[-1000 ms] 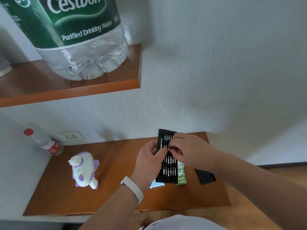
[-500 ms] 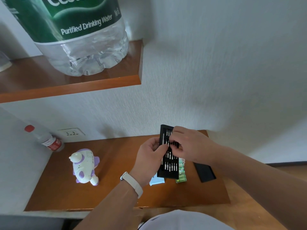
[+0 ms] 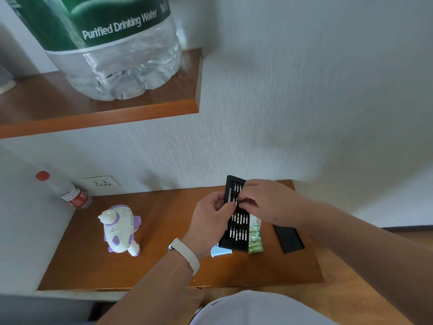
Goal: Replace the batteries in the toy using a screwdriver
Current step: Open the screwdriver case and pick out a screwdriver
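Farthest left, white-and-purple toy (image 3: 120, 229) standing on the wooden table (image 3: 164, 266), well apart from both hands, left hand (image 3: 212, 221) curled round the left edge of the black bit case (image 3: 237, 231), right hand (image 3: 266, 202) pinching a bit (image 3: 237, 202) in its far rows, green batteries (image 3: 255, 240) beside the case's right edge

The bit tray (image 3: 236, 228) is over the desk (image 3: 164, 266); left hand (image 3: 210, 221) grips its left edge, right hand (image 3: 267, 202) lies across its far half. Battery pack (image 3: 255, 239) just right, partly under it; lid (image 3: 289, 239) further right; card (image 3: 219, 251) under its near-left corner. Toy (image 3: 120, 229) well left; small bottle (image 3: 70, 194) and socket (image 3: 102, 182) far left, behind. Shelf (image 3: 98, 118) with water bottle (image 3: 112, 55) above-left.
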Demonstrator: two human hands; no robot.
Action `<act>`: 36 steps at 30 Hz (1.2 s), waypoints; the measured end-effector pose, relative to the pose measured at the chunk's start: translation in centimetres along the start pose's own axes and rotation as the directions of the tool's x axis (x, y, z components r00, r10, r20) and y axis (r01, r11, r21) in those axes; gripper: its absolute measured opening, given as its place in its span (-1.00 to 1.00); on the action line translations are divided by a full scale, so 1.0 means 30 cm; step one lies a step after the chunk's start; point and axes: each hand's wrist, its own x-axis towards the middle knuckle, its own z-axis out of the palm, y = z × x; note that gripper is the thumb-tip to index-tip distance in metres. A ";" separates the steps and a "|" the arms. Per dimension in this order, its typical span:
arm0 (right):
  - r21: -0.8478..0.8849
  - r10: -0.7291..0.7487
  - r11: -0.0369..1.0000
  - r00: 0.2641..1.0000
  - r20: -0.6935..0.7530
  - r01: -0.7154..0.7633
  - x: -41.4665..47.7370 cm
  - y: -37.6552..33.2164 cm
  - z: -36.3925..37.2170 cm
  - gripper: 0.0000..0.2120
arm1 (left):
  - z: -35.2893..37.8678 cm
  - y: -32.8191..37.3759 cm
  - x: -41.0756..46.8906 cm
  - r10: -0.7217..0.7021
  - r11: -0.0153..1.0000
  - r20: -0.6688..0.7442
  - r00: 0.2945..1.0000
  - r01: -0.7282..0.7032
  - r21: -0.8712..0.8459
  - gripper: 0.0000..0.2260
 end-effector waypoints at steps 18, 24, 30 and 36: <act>-0.108 -0.053 0.993 0.997 -0.051 0.047 -0.053 -0.016 0.003 -0.94 | 0.043 -0.003 -0.006 -0.013 0.999 0.059 0.998 0.016 -0.037 -0.88; 0.017 0.005 1.000 0.998 -0.065 -0.003 -0.064 -0.002 -0.010 -0.88 | 0.034 -0.002 0.008 -0.028 0.995 0.045 0.999 0.032 -0.096 -0.88; 0.107 0.074 0.991 0.996 0.053 -0.079 -0.060 0.033 -0.023 -0.80 | 0.036 -0.018 0.003 -0.069 0.989 0.067 0.995 0.077 -0.130 -0.88; 0.094 0.016 0.995 1.000 -0.002 -0.016 -0.066 0.025 -0.019 -0.87 | 0.038 -0.010 0.002 -0.059 0.987 0.082 0.995 0.071 -0.142 -0.88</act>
